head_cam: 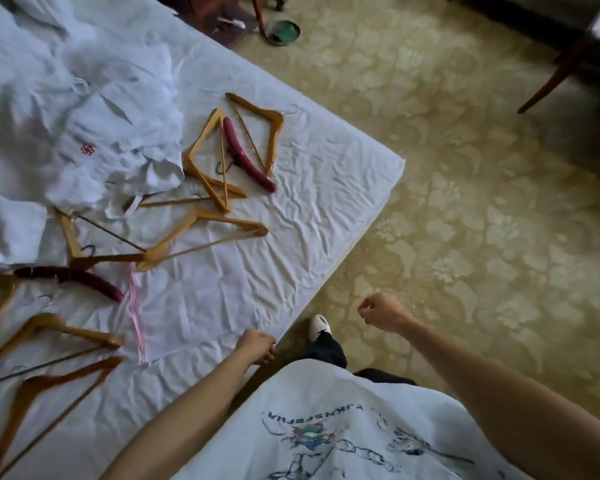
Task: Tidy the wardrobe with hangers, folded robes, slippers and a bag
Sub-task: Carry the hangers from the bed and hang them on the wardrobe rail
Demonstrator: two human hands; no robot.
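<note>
Several wooden hangers [201,157] lie scattered on a bed covered by a white sheet [291,216]. Two padded maroon hangers [246,155] lie among them, one near the middle and one at the left. A crumpled white robe [94,143] with a small red emblem is heaped at the upper left. My left hand [257,346] hovers over the bed's near edge, fingers curled and holding nothing. My right hand [381,311] hangs over the carpet to the right of the bed, its fingers curled into a fist and empty. A thin pink strip [136,313] lies on the sheet.
Patterned beige carpet [465,202] fills the right side. A dark wooden furniture leg [548,81] stands at the upper right. A green round object [284,31] sits on the floor beyond the bed by another dark leg. My foot in a white shoe [320,325] stands by the bed corner.
</note>
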